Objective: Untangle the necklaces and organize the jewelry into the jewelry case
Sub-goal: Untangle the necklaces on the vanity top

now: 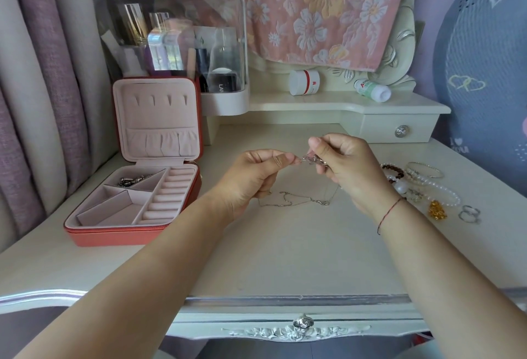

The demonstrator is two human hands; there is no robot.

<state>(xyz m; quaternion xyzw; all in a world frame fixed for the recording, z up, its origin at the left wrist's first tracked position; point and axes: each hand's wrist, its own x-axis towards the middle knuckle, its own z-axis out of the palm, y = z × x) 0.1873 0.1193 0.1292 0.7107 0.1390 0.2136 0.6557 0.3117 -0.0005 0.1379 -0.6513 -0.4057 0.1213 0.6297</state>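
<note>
Both forearms stretch forward, left hand [253, 179] and right hand [348, 167] nearly touching — each pinching the necklace [309, 160].

The grey-blue fabric [484, 59] at the right reads "I YOU" with a heart, and a black box [225, 83] shows "LA".

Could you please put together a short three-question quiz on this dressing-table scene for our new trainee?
1. Multiple choice: which part of the open jewelry case already holds silver pieces? A) the far left compartment B) the ring rolls C) the lid pocket
2. True or false: the left hand hangs idle while the right hand alone pinches the tangled necklace chains.
3. Short answer: on which side of the hands does the pearl bracelet lie?
Key: 1 A; 2 false, both hands pinch the chains; 3 the right.
</note>
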